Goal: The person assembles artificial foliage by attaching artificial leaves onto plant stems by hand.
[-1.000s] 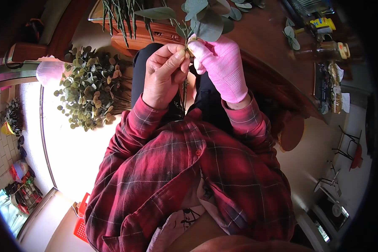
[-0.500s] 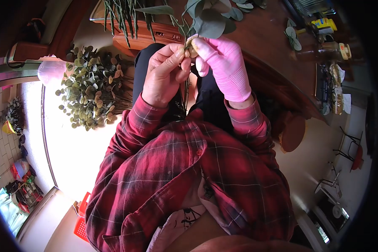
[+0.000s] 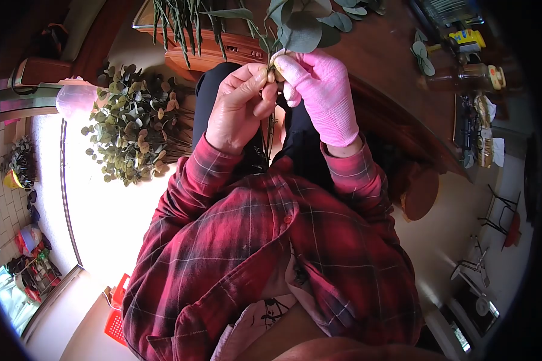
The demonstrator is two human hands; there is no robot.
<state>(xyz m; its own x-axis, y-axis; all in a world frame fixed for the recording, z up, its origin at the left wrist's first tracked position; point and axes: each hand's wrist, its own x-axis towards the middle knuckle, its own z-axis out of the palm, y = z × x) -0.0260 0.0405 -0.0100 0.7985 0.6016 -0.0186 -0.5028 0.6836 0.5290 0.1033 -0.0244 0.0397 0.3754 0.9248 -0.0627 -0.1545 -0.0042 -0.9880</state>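
Both the bare left hand [image 3: 232, 111] and gloved right hand [image 3: 328, 99] are pinching the leafy stem [image 3: 301, 31]; its leaves are fanning beyond the grip, its stalk running toward the plaid shirt [image 3: 247, 240]; neither hand is sitting nearer.

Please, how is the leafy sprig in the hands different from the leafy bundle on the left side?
The held sprig shows a few broad grey-green leaves; the bundle has many leaves, some green and some brownish. The sprig is pinched between the fingers of the left hand and right hand; the bundle is not held by either hand. Both have rounded leaves on thin stems.
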